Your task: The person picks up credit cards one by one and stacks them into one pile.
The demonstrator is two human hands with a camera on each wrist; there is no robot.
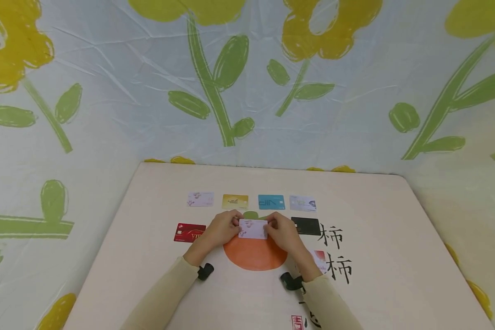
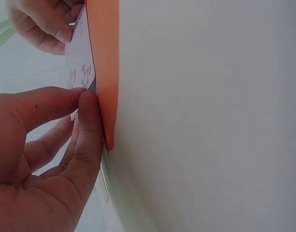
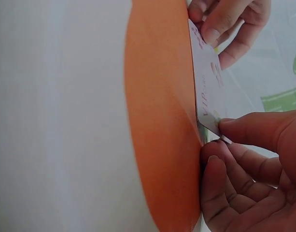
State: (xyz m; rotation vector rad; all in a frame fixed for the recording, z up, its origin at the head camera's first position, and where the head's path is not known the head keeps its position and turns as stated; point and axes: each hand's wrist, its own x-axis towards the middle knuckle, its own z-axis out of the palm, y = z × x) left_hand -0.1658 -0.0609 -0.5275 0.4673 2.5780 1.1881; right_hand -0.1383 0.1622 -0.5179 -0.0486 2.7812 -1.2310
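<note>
A white plastic card [image 1: 253,228] with pink flower prints is held by both hands above the printed orange fruit [image 1: 255,254] on the table mat. My left hand [image 1: 223,229] pinches its left end between thumb and fingers. At the opposite end, my right hand [image 1: 283,233] pinches it the same way. The right wrist view shows "VIP" lettering on the card [image 3: 205,87], which is tilted, with its near edge by the mat. Beside the left hand lies a red VIP card [image 1: 186,232], partly covered by it. A black card [image 1: 307,226] lies beyond the right hand.
Behind the hands runs a row of cards: a white floral one [image 1: 200,199], a gold one [image 1: 235,201], a blue one [image 1: 272,202] and a pale one [image 1: 303,203]. A white-and-red card [image 1: 319,260] is partly hidden by the right forearm. Flowered cloth [image 1: 247,82] surrounds the table.
</note>
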